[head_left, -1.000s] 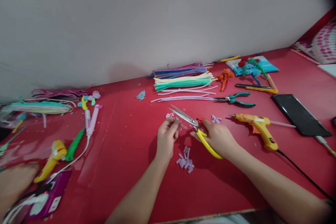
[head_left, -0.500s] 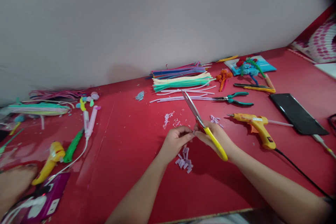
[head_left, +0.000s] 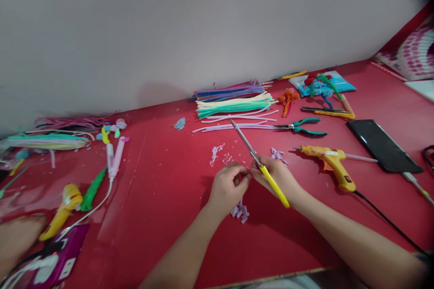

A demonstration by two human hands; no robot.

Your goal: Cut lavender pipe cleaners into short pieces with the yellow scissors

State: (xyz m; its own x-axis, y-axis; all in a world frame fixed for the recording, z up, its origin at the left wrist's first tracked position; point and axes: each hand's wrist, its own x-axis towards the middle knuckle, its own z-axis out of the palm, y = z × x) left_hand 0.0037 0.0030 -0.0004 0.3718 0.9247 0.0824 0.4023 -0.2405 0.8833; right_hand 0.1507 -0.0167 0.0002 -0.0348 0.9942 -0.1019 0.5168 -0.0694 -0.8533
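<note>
My right hand (head_left: 276,174) holds a pair of scissors (head_left: 271,183) with yellow handles. Their blades are closed and point up and away to the left. Thumb and fingers of my left hand (head_left: 228,187) are pinched together, meeting the right fingertips; whatever sits between them is too small to make out. Under my left hand lies a pile of short lilac pipe cleaner pieces (head_left: 241,213), partly covered by it. More lilac pieces (head_left: 278,155) rest just beyond my right hand, and lilac fluff (head_left: 216,153) is scattered ahead of both hands.
Bundles of pipe cleaners (head_left: 235,107) lie near the wall, with green-handled pliers (head_left: 307,127) beside loose lilac stems. A yellow glue gun (head_left: 325,158) and a phone (head_left: 383,144) are at right. At left are another yellow tool (head_left: 64,207), a pink tool (head_left: 117,158) and another person's arm (head_left: 22,235).
My left hand has turned slightly and now covers more of the lilac pile. The scissors have tilted a little to the left in my right hand.
</note>
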